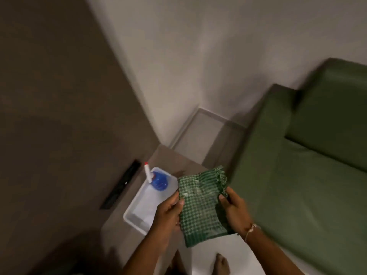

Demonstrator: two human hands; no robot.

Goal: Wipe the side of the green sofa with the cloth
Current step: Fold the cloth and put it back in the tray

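White tray [131, 217] with a blue spray bottle [158, 180] inside; black remote [121, 185] beside it.

green-and-white checked cloth [200, 207], green sofa [309, 175], blue bottle [159, 181]

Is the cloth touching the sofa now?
No. Both hands, left and right, hold the cloth in the air beside the sofa.

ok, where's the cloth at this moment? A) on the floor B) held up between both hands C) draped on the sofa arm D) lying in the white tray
B: the green checked cloth is gripped by the left hand on one edge and the right hand on the other, in the air beside the green sofa, not touching it, and above the white tray.
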